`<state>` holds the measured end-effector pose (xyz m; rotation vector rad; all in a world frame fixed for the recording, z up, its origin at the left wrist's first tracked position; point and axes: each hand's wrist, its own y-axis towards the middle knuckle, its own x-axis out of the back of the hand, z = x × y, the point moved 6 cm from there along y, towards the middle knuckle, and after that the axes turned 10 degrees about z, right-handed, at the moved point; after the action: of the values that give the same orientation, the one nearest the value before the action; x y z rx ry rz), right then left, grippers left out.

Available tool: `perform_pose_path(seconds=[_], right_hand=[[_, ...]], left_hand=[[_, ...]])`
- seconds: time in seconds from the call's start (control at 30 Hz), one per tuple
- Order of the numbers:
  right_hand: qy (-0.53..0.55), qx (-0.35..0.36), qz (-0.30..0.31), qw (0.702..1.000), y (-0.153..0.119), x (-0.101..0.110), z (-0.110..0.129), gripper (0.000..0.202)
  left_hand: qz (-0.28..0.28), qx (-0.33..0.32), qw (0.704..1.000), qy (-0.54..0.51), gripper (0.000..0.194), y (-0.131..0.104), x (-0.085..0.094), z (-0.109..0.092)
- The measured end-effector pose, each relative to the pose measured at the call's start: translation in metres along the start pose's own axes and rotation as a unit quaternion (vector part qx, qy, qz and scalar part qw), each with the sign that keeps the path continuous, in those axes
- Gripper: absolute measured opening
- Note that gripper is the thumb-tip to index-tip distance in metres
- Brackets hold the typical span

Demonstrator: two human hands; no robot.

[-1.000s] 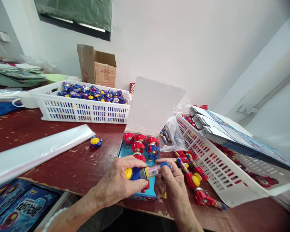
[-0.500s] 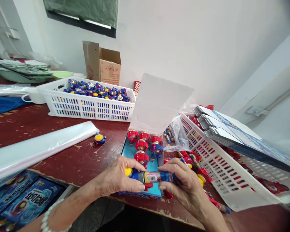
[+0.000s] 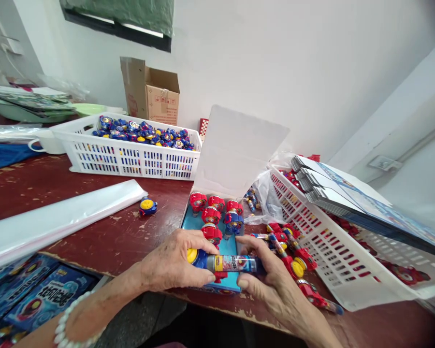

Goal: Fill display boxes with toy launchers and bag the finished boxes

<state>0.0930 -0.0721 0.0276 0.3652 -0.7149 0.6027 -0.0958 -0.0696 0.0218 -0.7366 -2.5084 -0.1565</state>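
Note:
My left hand (image 3: 177, 261) is closed round the blue and yellow spinning-top head of a toy tube, and my right hand (image 3: 271, 285) grips its far end. The toy tube (image 3: 235, 263) lies level between them, a clear tube with a printed label facing up. Below it stands an open display box (image 3: 194, 222) with a light blue inside and a raised white lid (image 3: 242, 145). Several red-topped toy tubes (image 3: 211, 215) stand upright in the box, along with a blue-topped one (image 3: 234, 222) at the right. My hands partly hide the near end of the box.
A white basket (image 3: 137, 162) of blue toy tops is at the back left. Another white basket (image 3: 311, 241) at the right holds red toys, with flat printed cartons (image 3: 348, 193) across it. Loose red toy tubes (image 3: 293, 251), a single blue top (image 3: 148, 206) and plastic bags (image 3: 65, 217) lie on the table.
The tube has turned about its length: its barcode faced up before, and printed lettering and a picture show now. Both hands keep their hold. The view has shifted slightly.

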Motion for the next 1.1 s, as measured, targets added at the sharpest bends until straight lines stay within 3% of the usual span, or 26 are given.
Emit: perform_pose_path(seconds=[0.1,0.23,0.37,0.53,0.67,0.83,0.93,1.0,1.1], right_hand=[[-0.027,0.055,0.01,0.998,-0.003,0.0,0.005,0.016],[-0.052,0.051,0.025,0.997,-0.001,-0.003,0.005,0.018],[-0.029,0.032,-0.046,0.998,-0.006,0.006,0.001,0.04],[-0.025,0.081,-0.091,0.992,-0.005,0.006,0.005,0.023],[-0.025,0.044,-0.078,0.996,0.0,0.002,0.0,0.039],[0.022,0.016,-0.058,0.998,-0.003,0.001,-0.007,0.041],[0.018,0.018,-0.069,0.997,-0.001,-0.001,-0.01,0.028],[0.039,0.002,-0.063,0.997,0.002,-0.004,-0.012,0.037],[0.045,0.005,-0.062,0.997,0.004,-0.005,-0.011,0.032]], left_hand=[[0.01,-0.005,1.0,-0.024,0.033,-0.001,0.002,0.001],[0.004,-0.023,1.0,-0.008,0.031,-0.002,0.006,-0.002],[0.015,0.035,0.997,-0.068,0.033,-0.002,0.003,0.011],[0.023,0.043,0.994,-0.095,0.039,-0.001,-0.003,0.019],[-0.004,0.038,0.998,-0.05,0.035,-0.001,0.0,0.012],[0.0,0.055,0.994,-0.094,0.039,-0.003,-0.002,0.017],[0.003,0.056,0.993,-0.101,0.038,-0.003,-0.004,0.021],[-0.004,0.058,0.994,-0.097,0.037,-0.004,-0.003,0.023],[-0.009,0.068,0.993,-0.097,0.039,-0.006,-0.001,0.024]])
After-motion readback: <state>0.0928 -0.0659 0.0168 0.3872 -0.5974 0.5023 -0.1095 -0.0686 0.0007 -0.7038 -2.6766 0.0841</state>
